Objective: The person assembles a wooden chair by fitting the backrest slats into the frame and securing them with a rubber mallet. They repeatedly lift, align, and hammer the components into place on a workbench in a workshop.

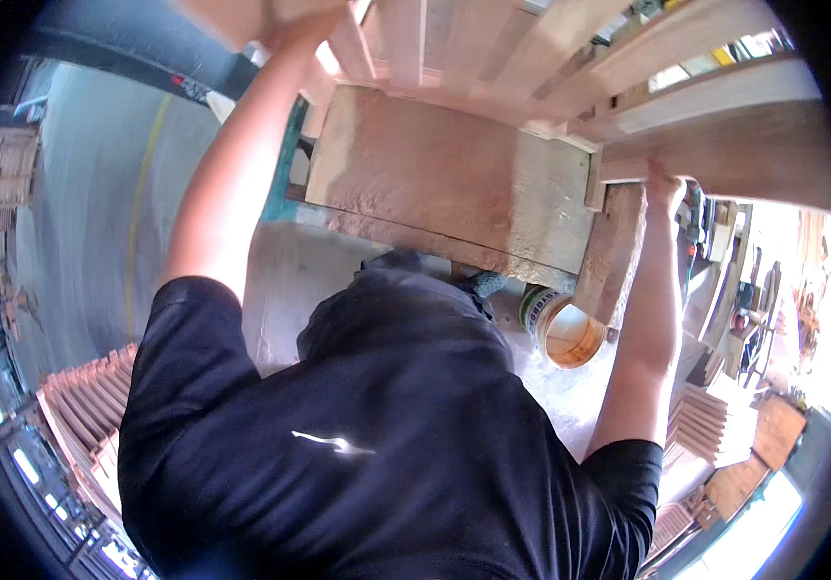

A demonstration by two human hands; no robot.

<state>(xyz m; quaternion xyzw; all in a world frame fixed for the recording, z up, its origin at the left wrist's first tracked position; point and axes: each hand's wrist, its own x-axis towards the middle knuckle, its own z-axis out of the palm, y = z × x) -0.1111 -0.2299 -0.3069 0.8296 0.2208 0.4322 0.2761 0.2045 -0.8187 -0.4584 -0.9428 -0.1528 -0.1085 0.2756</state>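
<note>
A large slatted wooden frame (464, 43) rises at the far side, its broad side rail (725, 150) reaching out to the right. My left arm stretches up to its left end, where my left hand (290, 27) is closed on the wood, its fingers mostly hidden and the wood there blurred. Below the right-hand rail, my right hand (665, 188) grips the lower edge, fingers partly out of sight. Under the frame lies a worn wooden work surface (454, 179), dusty and rough along its near edge. The frame's lower edge meets the far side of this surface.
A white bucket (562, 331) with brownish residue stands on the floor by the near right corner of the work surface. Stacked curved wooden pieces (92, 411) are at the left, and more stacked pieces (710, 425) at the right. A yellow line (145, 184) crosses the floor.
</note>
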